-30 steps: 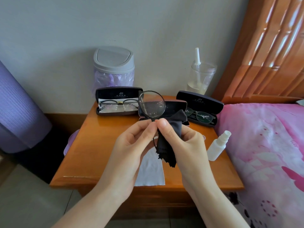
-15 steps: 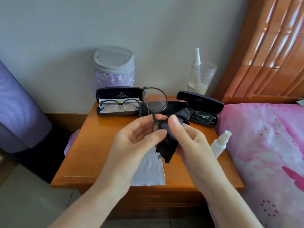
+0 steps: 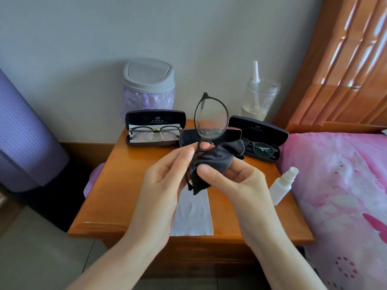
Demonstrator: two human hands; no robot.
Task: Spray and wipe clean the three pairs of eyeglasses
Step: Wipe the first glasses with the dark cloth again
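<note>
While left grip (image 3: 159, 185) pinches glasses (image 3: 211, 122), right grip (image 3: 236, 185) clasps cloth (image 3: 217, 158) beneath

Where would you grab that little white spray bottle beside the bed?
Probably around the spray bottle mid-body, below its nozzle, coming from the left over the nightstand: it tilts toward the pink bedding, which crowds its right side.

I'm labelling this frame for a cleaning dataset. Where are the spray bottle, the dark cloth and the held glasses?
spray bottle (image 3: 280, 189): head view, on its white body.
dark cloth (image 3: 216, 156): head view, on the bunched middle fold.
held glasses (image 3: 211, 120): head view, on the raised lens.
</note>
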